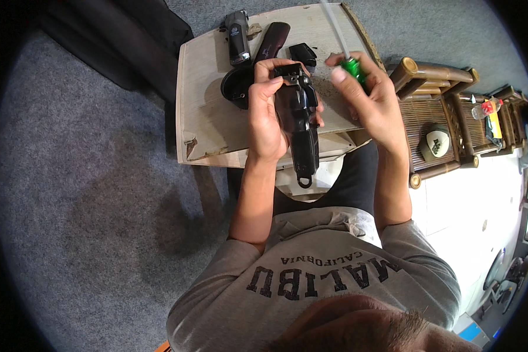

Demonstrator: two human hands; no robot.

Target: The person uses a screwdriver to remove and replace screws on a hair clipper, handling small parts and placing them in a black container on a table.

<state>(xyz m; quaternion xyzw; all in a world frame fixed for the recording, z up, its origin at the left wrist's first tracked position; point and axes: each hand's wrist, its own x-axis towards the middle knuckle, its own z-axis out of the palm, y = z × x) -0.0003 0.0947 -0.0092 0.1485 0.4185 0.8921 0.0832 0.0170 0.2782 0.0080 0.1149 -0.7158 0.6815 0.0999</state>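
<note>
My left hand (266, 117) is closed around a black hair clipper body (296, 111), its open-looking end up and its hanging loop pointing toward me. A screwdriver with a green handle (352, 67) is gripped in my right hand (374, 97), to the right of the clipper and apart from it. The shaft points away from me and is smeared by motion. On the small wooden table (208, 126) behind my left hand lie a dark maroon casing piece (274, 40), a black round shallow dish (236, 87) partly hidden by that hand, and a small black block-like part (303, 54).
A grey and black clipper (238, 38) lies at the table's far left. Bamboo seats (419, 105) stand to the right, bearing a cap (435, 142) and a clear bottle with a red label (486, 109). Dark cloth (123, 47) hangs at the left over grey carpet (100, 193).
</note>
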